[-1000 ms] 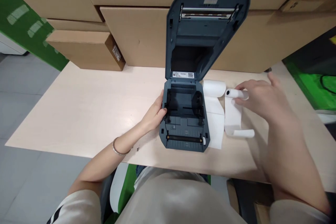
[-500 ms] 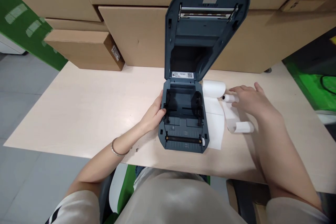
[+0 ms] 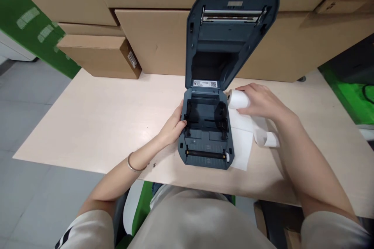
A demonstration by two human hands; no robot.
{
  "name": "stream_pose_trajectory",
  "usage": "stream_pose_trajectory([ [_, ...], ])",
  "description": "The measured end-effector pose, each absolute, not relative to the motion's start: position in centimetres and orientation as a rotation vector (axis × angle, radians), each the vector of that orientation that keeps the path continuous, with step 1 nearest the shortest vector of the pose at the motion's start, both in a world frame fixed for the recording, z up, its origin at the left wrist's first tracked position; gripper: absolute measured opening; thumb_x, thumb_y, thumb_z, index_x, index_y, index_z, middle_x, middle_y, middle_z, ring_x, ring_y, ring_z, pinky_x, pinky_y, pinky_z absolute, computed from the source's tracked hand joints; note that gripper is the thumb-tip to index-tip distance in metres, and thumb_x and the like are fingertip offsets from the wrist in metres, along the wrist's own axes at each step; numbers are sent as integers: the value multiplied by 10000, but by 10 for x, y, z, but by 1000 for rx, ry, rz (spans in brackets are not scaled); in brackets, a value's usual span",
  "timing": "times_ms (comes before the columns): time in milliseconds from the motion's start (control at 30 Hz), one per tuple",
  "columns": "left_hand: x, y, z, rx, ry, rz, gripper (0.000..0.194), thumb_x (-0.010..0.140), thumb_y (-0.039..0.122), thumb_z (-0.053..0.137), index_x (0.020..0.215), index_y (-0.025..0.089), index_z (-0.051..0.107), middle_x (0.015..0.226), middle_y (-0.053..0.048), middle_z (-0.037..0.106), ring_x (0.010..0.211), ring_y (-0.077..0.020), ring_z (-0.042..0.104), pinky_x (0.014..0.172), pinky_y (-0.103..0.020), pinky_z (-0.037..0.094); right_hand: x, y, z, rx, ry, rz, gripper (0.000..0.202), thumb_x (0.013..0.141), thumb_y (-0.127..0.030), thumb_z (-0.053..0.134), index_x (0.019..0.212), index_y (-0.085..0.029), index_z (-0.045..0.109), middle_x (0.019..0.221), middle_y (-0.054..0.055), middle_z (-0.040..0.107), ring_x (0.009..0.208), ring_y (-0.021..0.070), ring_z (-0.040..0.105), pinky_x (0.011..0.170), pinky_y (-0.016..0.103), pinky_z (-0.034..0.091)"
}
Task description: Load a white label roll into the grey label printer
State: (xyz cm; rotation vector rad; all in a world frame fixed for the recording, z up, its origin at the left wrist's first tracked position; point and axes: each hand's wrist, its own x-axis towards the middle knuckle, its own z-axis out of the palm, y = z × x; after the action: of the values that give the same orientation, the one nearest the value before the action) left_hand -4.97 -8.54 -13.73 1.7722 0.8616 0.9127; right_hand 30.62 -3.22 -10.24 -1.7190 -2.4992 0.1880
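Note:
A dark grey label printer (image 3: 206, 140) stands on the table with its lid (image 3: 222, 39) raised, leaving the inner bay exposed. My left hand (image 3: 172, 126) grips the printer's left side, thumb over the rim. On the other side, my right hand (image 3: 260, 99) has its fingers closed round a thick white label roll (image 3: 239, 99). A strip of white labels (image 3: 242, 144) hangs from that roll and lies flat along the printer's right side. Below my right hand lies a smaller curled white roll (image 3: 271, 140), with a loose sheet running up under the hand.
Large cardboard boxes (image 3: 154, 42) form a wall behind the printer. A smaller carton (image 3: 96, 56) sits at the table's back left. The pale wooden table (image 3: 102, 124) has its front edge close to my body. Green material with a black cable lies beyond the right edge.
My right hand has moved left from the small roll's core to the thick label roll and closed on it. The left hand keeps its grip on the printer.

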Motion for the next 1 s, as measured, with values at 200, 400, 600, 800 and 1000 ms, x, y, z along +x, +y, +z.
stream_pose_trajectory([
  [200, -50, -86, -138, 1782, 855, 914, 773, 902, 273, 460, 1639, 222, 232, 1718, -72, 278, 1591, -323, 255, 1325, -570, 182, 329, -78, -56, -1696, -2473, 172, 636, 769, -477, 689, 1345, -242, 557, 1255, 164, 634, 1177, 395, 600, 1025, 536, 482],
  [400, -52, -85, -144, 1808, 864, 913, 745, 947, 362, 453, 1642, 225, 220, 1721, -81, 266, 1591, -327, 251, 1324, -564, 179, 296, -115, -6, -1536, -2422, 315, 694, 678, -474, 765, 1330, -382, 547, 1310, 49, 644, 1159, 354, 630, 941, 478, 547],
  [600, -53, -83, -146, 1817, 892, 894, 809, 866, 247, 485, 1636, 235, 238, 1720, -66, 274, 1591, -328, 247, 1320, -566, 171, 216, -103, -9, -1323, -2515, 273, 690, 683, -469, 757, 1319, -286, 561, 1248, 69, 676, 1136, 352, 644, 1007, 498, 502],
  [800, -55, -83, -149, 1795, 911, 875, 787, 891, 282, 498, 1633, 230, 241, 1709, -78, 300, 1577, -354, 269, 1308, -583, 187, 187, -80, -30, -1284, -2664, 228, 601, 707, -358, 677, 1282, -205, 594, 1202, 104, 689, 1141, 337, 639, 1033, 471, 458],
  [1000, -56, -83, -149, 1807, 921, 860, 811, 883, 264, 476, 1645, 211, 204, 1732, -72, 239, 1597, -336, 228, 1325, -555, 158, 177, -66, -53, -1343, -2755, 226, 602, 723, -336, 693, 1292, -160, 608, 1202, 138, 687, 1175, 350, 630, 1066, 486, 446],
])
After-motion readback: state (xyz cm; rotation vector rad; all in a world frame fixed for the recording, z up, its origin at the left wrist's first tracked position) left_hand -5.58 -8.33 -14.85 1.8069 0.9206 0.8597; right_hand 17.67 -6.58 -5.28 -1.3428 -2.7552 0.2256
